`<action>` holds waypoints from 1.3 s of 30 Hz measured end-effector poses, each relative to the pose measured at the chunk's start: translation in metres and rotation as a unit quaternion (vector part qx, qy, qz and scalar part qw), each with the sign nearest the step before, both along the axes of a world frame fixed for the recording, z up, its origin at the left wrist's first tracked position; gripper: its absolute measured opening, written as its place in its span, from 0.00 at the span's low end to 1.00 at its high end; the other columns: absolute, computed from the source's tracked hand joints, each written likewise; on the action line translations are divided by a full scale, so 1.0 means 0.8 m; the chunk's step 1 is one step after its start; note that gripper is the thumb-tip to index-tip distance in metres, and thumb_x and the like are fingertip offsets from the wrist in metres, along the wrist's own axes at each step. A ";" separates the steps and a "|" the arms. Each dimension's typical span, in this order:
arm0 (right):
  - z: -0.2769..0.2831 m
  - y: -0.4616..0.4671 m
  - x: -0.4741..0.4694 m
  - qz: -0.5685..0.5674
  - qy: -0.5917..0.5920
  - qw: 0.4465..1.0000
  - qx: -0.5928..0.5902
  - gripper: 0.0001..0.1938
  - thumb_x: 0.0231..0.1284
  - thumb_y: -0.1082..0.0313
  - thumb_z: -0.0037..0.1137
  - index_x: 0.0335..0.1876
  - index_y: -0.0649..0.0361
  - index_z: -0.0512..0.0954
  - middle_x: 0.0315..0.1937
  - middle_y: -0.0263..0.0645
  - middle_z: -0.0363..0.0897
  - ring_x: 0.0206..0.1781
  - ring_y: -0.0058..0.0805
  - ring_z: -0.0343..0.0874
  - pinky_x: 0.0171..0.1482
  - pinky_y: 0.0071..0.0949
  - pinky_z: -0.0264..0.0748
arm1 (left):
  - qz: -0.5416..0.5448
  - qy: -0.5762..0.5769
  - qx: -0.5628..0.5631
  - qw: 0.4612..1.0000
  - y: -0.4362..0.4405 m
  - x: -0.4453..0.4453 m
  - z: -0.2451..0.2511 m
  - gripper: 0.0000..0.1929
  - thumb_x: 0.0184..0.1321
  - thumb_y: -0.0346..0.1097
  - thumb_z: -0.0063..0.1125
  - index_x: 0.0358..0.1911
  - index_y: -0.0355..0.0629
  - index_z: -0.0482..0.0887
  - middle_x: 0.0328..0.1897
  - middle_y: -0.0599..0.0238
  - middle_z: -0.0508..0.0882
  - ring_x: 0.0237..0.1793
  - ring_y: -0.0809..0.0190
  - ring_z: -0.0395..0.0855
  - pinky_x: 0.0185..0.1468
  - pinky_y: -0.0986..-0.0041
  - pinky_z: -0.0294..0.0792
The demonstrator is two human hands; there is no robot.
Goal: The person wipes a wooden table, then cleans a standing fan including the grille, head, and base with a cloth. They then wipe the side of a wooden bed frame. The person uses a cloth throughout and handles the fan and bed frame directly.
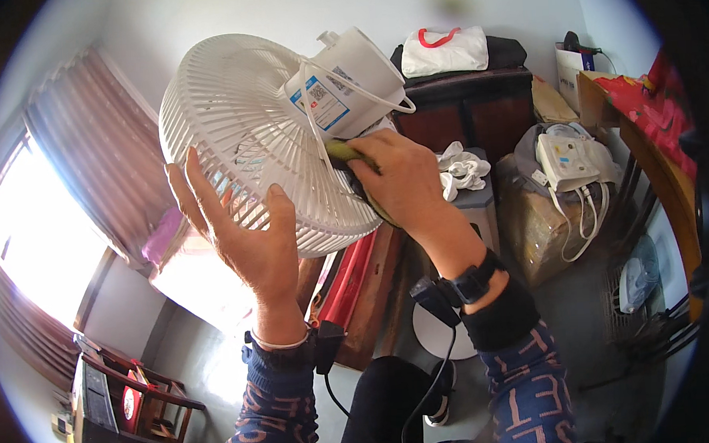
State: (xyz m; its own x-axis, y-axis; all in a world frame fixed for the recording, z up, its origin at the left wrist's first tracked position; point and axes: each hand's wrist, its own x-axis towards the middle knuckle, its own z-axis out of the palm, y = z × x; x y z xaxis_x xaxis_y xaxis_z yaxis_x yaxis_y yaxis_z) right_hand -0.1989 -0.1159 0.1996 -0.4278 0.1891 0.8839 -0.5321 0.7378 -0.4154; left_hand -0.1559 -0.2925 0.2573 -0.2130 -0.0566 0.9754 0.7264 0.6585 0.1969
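Before me a white electric fan (pixel 245 95) is tilted, the back of its round grille and its motor housing (pixel 348 95) towards me. The housing bears a printed label, and a white cord loops over it. My right hand (pixel 397 180) pinches a dark and olive-green cloth (pixel 343 151) against the back of the grille, just below the housing. By the grille's lower left rim is my left hand (pixel 250 236), fingers spread and thumb apart. Whether it grips the rim cannot be told. The fan's neck is hidden behind my right hand.
A white round base (pixel 441 334) stands on the floor near my foot. White cloth (pixel 463 167) lies on a grey cabinet to the right. Beyond it, a bag with cords (pixel 568 159) rests on a wrapped box (pixel 532 230). A wooden chair (pixel 166 406) stands lower left.
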 end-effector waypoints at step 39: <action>-0.018 0.126 -0.199 0.301 -0.152 0.915 -0.223 0.18 0.64 0.70 0.61 0.59 0.64 0.81 0.46 0.38 0.86 0.45 0.24 0.83 0.49 0.25 0.80 | 0.059 0.068 -0.120 0.989 -0.013 -0.030 0.008 0.42 0.57 0.42 0.70 0.74 0.38 0.64 0.76 0.48 0.63 0.76 0.48 0.60 0.76 0.56 0.55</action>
State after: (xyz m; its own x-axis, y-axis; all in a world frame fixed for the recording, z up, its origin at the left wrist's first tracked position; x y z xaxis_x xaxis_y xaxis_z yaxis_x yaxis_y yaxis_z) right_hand -0.3584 -0.0150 0.1851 -0.7866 0.1522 0.5984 -0.5953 0.0703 -0.8005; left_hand -0.1796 -0.3027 0.2633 -0.0852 0.1627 0.9830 0.6509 0.7561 -0.0688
